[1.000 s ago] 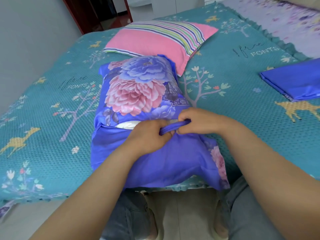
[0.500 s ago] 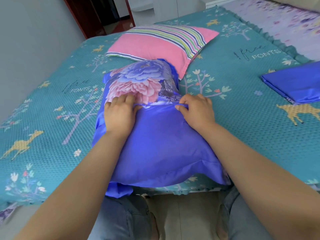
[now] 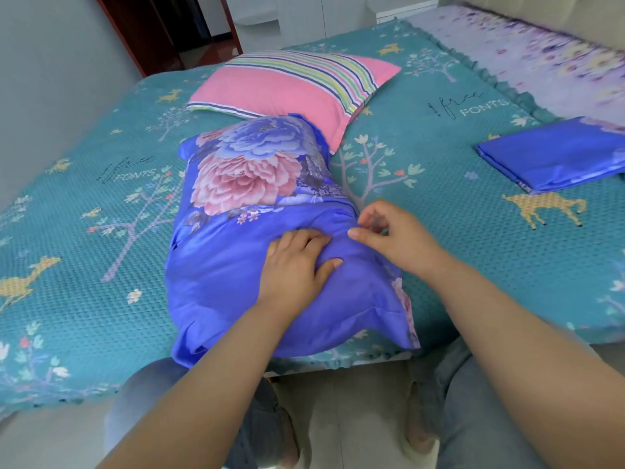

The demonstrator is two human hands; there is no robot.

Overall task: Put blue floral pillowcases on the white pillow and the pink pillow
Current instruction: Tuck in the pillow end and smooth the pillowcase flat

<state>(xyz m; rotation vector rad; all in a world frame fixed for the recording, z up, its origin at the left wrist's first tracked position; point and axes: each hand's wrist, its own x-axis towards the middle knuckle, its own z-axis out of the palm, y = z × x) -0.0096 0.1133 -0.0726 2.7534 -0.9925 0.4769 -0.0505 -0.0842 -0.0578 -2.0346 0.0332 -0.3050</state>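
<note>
On the teal bedspread [image 3: 439,258], w/ its waffle-like weave and printed trees and deer, lies the covered pillow [image 3: 257,231]. It sits inside a blue floral pillowcase [image 3: 243,170]: smooth, slightly shiny fabric, big pink and lilac blooms on the far half, plain blue on the near half. Shape is plump and oblong, wrinkled where the cloth bunches near the middle. Long axis runs from the near bed edge away toward the far side, tilted a bit right at the far end; near end overhangs the bed edge slightly.

Left hand [image 3: 297,262] rests palm-down on the plain blue part, fingers fairly straight, pressing the cloth, not clenched. Right hand [image 3: 392,235] hovers just beside it at the pillow's right edge, fingers loosely curled; thumb tip is at the fabric, but can't tell if it pinches anything.

Pink pillow [image 3: 270,93] lies just beyond, its corner tucked behind the covered one; soft towel-like surface, striped band across the far part, long axis roughly left-right. Folded blue pillowcase [image 3: 554,157], flat and glossy, lies well apart on the right. Lilac floral bedding [image 3: 541,55] at far right.
</note>
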